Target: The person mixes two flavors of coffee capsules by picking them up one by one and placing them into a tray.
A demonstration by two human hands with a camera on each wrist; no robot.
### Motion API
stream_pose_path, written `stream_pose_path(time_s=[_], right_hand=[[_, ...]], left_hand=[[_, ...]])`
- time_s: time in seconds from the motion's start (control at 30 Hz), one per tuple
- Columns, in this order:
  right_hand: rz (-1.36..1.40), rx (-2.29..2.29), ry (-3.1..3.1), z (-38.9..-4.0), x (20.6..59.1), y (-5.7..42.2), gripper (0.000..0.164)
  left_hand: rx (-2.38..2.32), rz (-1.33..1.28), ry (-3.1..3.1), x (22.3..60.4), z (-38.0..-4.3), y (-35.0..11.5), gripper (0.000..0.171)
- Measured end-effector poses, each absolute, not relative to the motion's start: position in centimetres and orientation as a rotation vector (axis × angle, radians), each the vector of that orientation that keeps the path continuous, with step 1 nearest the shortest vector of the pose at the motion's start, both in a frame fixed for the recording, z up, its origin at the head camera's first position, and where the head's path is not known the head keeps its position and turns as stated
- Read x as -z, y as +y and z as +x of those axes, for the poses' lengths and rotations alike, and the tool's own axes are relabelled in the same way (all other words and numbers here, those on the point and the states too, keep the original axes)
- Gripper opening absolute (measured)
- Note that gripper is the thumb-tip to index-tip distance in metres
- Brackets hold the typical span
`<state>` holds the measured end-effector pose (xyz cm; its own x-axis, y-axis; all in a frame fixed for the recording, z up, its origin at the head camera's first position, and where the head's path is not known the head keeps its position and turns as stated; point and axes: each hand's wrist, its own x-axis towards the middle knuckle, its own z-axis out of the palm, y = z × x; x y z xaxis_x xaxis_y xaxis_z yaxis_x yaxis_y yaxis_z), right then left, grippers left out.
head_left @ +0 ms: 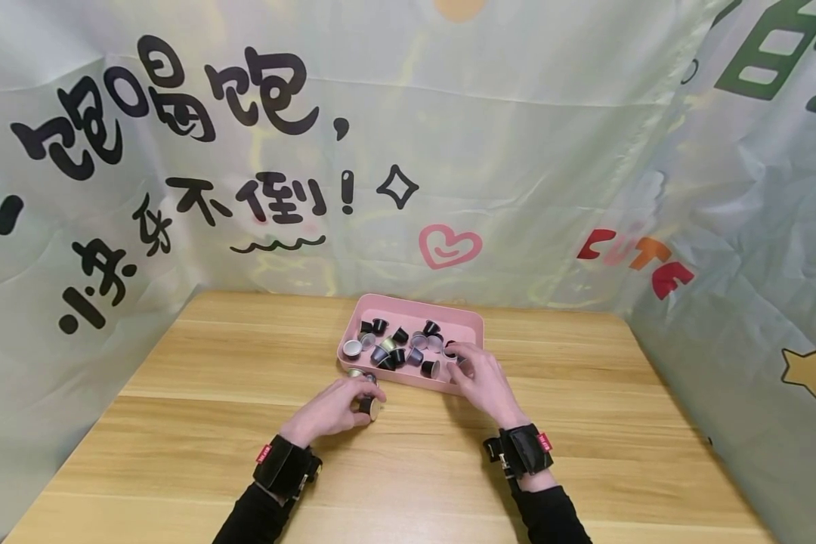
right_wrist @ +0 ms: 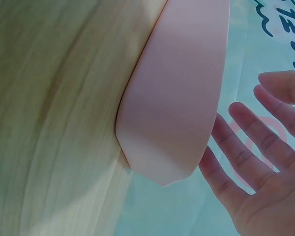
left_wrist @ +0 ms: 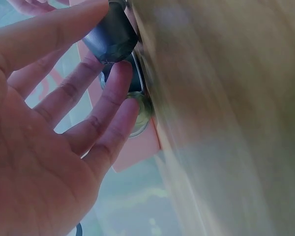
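Note:
In the head view, my left hand (head_left: 333,409) is over the table just in front of the pink tray (head_left: 408,304). Its thumb and fingers pinch a dark coffee capsule (left_wrist: 113,37). Beyond that one, a greenish capsule (left_wrist: 141,114) and another dark capsule stand on the table by the tray's front wall, partly behind the fingers. My right hand (head_left: 483,380) reaches over the tray's right front corner. Its fingers are spread and slightly bent, tips beside a capsule (head_left: 449,351). In the right wrist view, nothing shows between these fingers (right_wrist: 250,142).
Several black, purple and silver capsules (head_left: 397,357) lie jumbled inside the tray, some upside down or on their sides. The wooden table (head_left: 551,393) ends at a printed cloth backdrop (head_left: 517,151) behind and at both sides.

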<state>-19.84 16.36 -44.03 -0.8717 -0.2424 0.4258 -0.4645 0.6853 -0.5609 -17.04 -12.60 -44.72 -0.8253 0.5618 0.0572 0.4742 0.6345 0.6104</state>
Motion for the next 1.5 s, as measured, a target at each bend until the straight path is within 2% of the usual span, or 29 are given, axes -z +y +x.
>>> stream_pose_path(time_s=[0.6,1.5], right_hand=[[0.549,-0.994,-2.592,-19.79,43.97,16.32,0.03],[0.547,-1.005,-2.581,-19.8,44.01,16.44,0.029]], left_hand=[[-1.003,0.837,2.667,44.74,-17.19,-12.4,0.023],[-1.037,0.784,2.661,44.42,-17.25,-12.51,0.019]])
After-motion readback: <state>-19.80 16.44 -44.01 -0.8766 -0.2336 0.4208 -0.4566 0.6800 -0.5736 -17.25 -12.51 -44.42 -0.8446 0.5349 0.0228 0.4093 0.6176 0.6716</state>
